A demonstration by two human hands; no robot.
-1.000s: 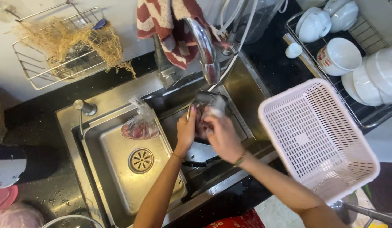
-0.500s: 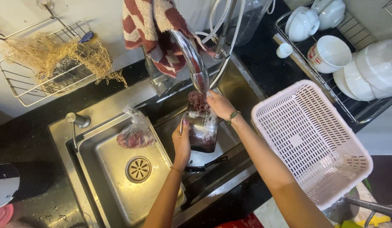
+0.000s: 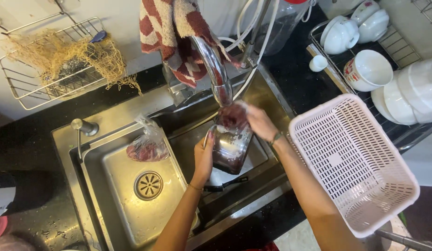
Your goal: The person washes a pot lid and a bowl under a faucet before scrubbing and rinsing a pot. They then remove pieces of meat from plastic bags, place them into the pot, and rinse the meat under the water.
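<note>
Down in the right basin of the steel sink, the left hand wraps its fingers around the side of a steel container holding dark red liquid, keeping it upright under the curved faucet. Just above its mouth, the right hand closes on a reddish piece of raw meat right at the spout. A clear plastic bag with more red meat leans in the back corner of the left basin, above the round drain. Since half a second ago the container has stayed under the spout with both hands in much the same grip; a second ago both hands were lower in the basin. A pink perforated basket sits empty at the sink's right edge, over the black counter. White bowls and cups fill the dish rack at the far right corner, a red-and-white towel hangs over the faucet's base, and a wire rack of straw-coloured netting stands at the back left.
</note>
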